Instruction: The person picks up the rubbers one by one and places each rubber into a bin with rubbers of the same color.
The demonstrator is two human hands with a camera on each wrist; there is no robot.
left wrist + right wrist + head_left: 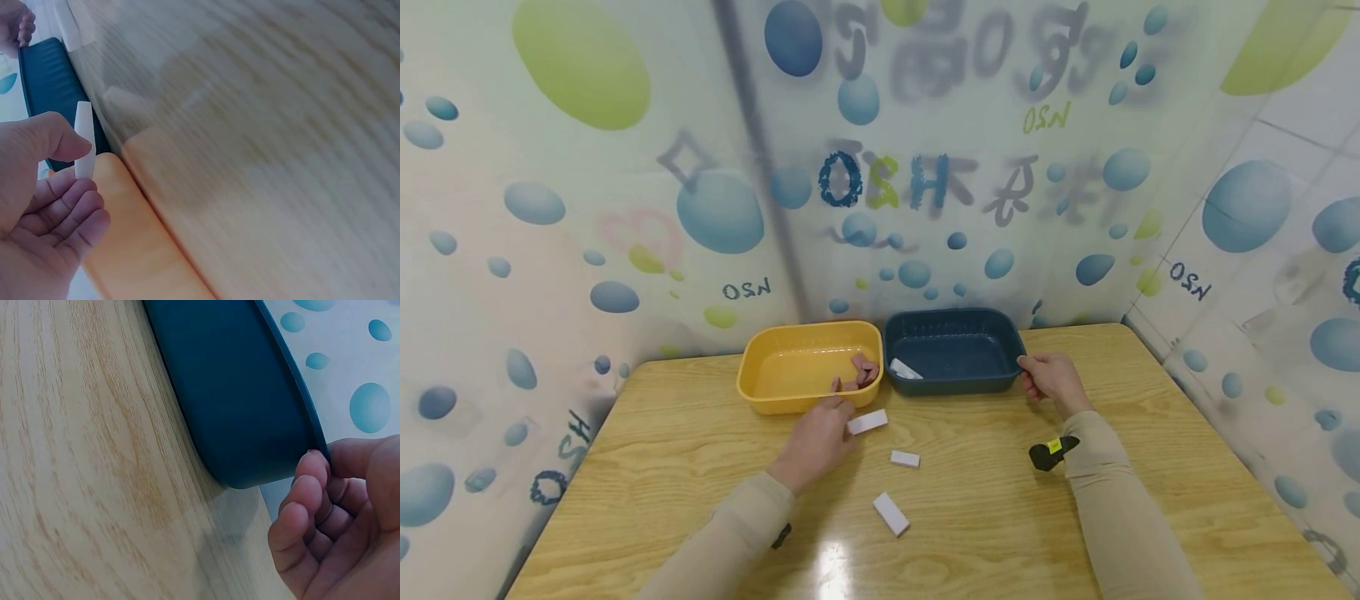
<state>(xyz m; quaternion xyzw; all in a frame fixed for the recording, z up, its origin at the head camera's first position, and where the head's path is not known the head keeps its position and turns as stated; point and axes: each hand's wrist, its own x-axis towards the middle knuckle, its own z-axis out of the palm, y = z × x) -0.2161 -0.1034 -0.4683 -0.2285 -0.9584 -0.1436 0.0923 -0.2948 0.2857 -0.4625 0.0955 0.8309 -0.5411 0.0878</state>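
My left hand (822, 442) pinches a white rectangular block (868, 422) between thumb and fingers, just in front of the yellow bin (760, 402). In the left wrist view the block stands edge-on between thumb and fingertips. My right hand (1054, 380) grips the right rim of the dark blue bin (958, 386), thumb on one side and curled fingers on the other. Two more white blocks, a small one (906, 459) and a longer one (891, 514), lie on the table. Several reddish-brown pieces (865, 369) sit at the yellow bin's right end.
White pieces (905, 369) lie in the blue bin's left end. The two bins stand side by side at the back of the wooden table (970, 533), close to a patterned curtain (880, 250). A black strap piece (1051, 452) is at my right wrist.
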